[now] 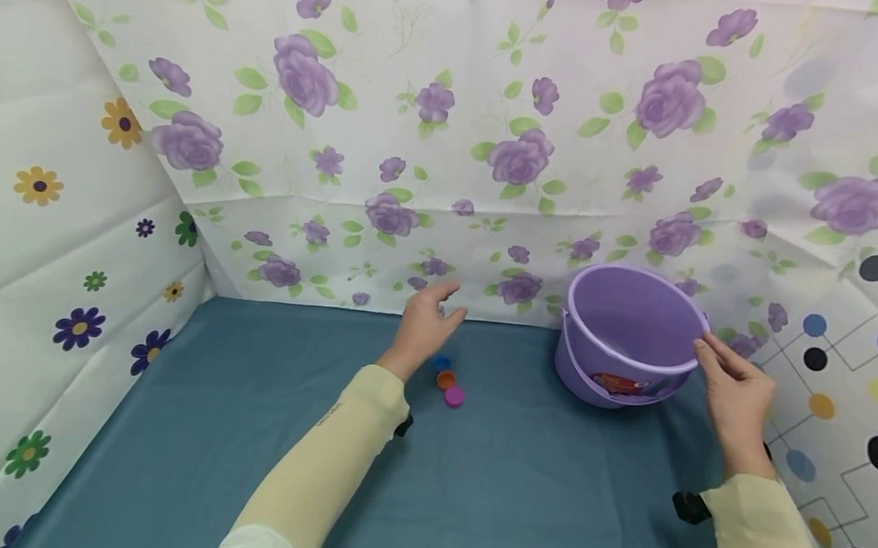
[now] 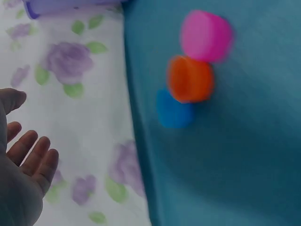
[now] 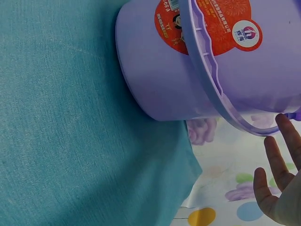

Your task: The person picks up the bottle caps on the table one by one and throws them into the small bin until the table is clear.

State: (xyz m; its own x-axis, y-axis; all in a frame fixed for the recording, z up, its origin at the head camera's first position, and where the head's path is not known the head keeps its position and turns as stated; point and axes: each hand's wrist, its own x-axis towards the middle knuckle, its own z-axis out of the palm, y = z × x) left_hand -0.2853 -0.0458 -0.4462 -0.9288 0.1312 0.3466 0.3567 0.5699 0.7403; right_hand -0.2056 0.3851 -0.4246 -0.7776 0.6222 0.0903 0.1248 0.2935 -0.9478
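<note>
A purple plastic bucket (image 1: 574, 367) stands at the right, mouth tilted toward me, its handle hanging down in front. My right hand (image 1: 736, 389) pinches the bucket's right rim; in the right wrist view, several fingers of the right hand (image 3: 282, 181) reach along the outside near the handle's end. Over the cloth's far edge hangs my left hand (image 1: 424, 326), fingers loosely bent, holding nothing; its palm shows in the left wrist view. Just below it lie three small round cap-like pieces in a row: blue (image 2: 175, 110), orange (image 2: 200, 79) and pink (image 2: 214, 36).
A blue-green cloth (image 1: 519, 486) covers the work surface. Behind it rises a white sheet with purple flowers (image 1: 519, 157). Patterned sheets also close off the left side (image 1: 48, 252) and the right side (image 1: 839, 449). The bucket stands close to the back and right sheets.
</note>
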